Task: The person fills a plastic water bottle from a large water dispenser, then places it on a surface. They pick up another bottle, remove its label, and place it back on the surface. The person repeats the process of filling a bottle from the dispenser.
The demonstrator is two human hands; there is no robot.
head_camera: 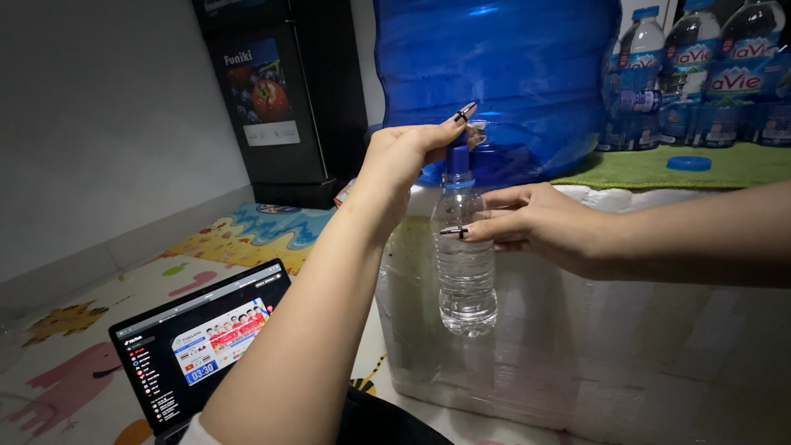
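My right hand (pixel 535 224) grips a small clear plastic bottle (pixel 465 272) around its upper body and holds it upright under the tap of a large blue water jug (pixel 511 66). A little water shows at the bottle's bottom. My left hand (pixel 408 152) rests on the jug's tap right above the bottle's blue neck, fingers curled over it. The tap itself is mostly hidden by this hand.
The jug stands on a white foam box (pixel 626 346). Several sealed water bottles (pixel 709 74) and a blue cap (pixel 688 163) lie on a green cloth at the back right. An open laptop (pixel 198 338) sits on a colourful play mat at lower left. A black cabinet (pixel 280 91) stands behind.
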